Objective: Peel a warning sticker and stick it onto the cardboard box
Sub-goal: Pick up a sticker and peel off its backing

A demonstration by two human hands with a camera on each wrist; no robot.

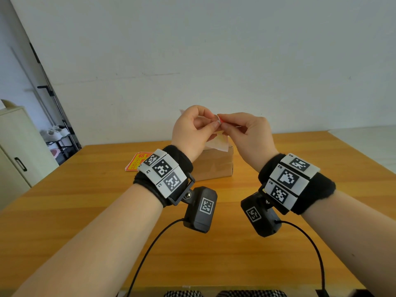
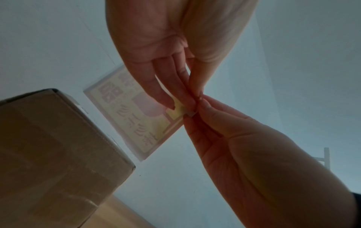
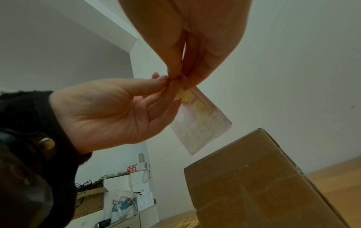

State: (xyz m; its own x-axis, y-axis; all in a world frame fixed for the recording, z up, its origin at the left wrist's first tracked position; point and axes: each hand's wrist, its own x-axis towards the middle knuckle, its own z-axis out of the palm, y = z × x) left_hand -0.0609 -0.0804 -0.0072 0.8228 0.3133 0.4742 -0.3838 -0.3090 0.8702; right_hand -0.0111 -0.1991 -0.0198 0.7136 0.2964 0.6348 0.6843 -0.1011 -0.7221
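Observation:
I hold a warning sticker sheet (image 1: 221,142) in the air just above the brown cardboard box (image 1: 214,166). Its pale backing faces the wrist cameras, and red and yellow print shows through it. My left hand (image 1: 214,121) and right hand (image 1: 221,121) both pinch its upper corner, fingertips almost touching. A curl of white backing and a bit of red show there, slightly parted. The left wrist view shows the sheet (image 2: 132,117) hanging beside the box (image 2: 48,146). The right wrist view shows the sheet (image 3: 201,123) above the box (image 3: 263,185).
A small stack of red and yellow stickers (image 1: 137,161) lies on the wooden table (image 1: 85,200) left of the box. A pale cabinet (image 1: 15,151) and a shoe rack (image 1: 60,138) stand off the table's left side. A white wall rises behind.

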